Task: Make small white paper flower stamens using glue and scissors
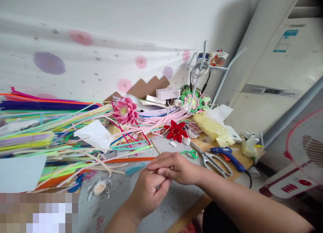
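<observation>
My hands meet above the grey work mat (103, 209). My right hand (176, 167) lies across the top of my left, its fingers stretched out and close together. Underneath, my left hand (151, 189) is curled with the thumb bent inward; its fingertips and anything in them are hidden. Just beyond the hands rests a red pipe-cleaner flower (176, 131). A coiled green pipe cleaner (193, 154) is near my right hand. Light-blue strands (136, 168) lie beside my left hand, with a cream ball with pale threads (99, 188) farther left.
Scissors (215, 163) and a blue hot-glue gun (230, 157) lie right of my hands. Bundled pipe cleaners (27, 140) cover the left side. A pink flower (125, 111) and green-pink flowers (193, 100) stand behind. A fan (305, 142) is at far right.
</observation>
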`<state>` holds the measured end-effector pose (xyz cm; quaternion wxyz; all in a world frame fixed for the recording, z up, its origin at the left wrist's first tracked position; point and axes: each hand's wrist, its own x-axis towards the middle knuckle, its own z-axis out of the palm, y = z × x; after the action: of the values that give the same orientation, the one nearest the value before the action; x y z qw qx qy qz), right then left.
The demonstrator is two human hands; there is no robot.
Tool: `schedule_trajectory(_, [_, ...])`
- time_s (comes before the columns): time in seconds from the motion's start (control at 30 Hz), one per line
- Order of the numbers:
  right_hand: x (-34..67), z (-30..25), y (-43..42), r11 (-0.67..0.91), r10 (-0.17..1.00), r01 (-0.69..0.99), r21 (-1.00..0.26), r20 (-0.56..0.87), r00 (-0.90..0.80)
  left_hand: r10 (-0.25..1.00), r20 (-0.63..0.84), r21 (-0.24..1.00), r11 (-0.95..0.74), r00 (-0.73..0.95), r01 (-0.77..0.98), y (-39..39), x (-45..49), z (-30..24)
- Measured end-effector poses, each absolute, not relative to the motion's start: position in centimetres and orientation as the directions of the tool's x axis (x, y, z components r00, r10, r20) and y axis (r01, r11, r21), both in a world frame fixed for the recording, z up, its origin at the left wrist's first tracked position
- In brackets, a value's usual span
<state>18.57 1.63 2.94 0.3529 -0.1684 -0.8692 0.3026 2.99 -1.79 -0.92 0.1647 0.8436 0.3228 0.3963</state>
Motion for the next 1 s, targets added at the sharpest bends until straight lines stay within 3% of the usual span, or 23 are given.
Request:
schedule_trajectory(0.4, [19.0,2.8,2.0,0.805,0.527,0.162,-0.571,0.561,-0.638,0.584,0.659,0.492,-0.811,0.474,0.315,-1.8,3.3,-1.0])
schedule_trajectory(0.57, [19.8,1.9,1.8,0.774,0.596,0.262,-0.577,0.524,-0.608,0.628,0.63,0.52,-0.778,0.457,0.353,-2.0,3.4,-1.2])
schedule_trajectory(0.77, [20.6,1.7,3.1,0.71,0.704,0.395,-0.583,0.569,-0.425,0.704,0.609,0.574,-0.709,0.364,0.411,-1.6,3.5,-2.3])
schedule_trajectory(0.87, [19.0,3.3,3.8,0.718,0.691,0.386,-0.579,0.526,-0.496,0.729,0.6,0.568,-0.678,0.329,0.467,-1.4,3.5,-2.7])
schedule_trajectory(1.0, [14.8,6.4,4.1,0.811,0.557,0.328,-0.485,0.468,-0.686,0.767,0.555,0.557,-0.63,0.322,0.541,-1.5,3.4,-2.5])
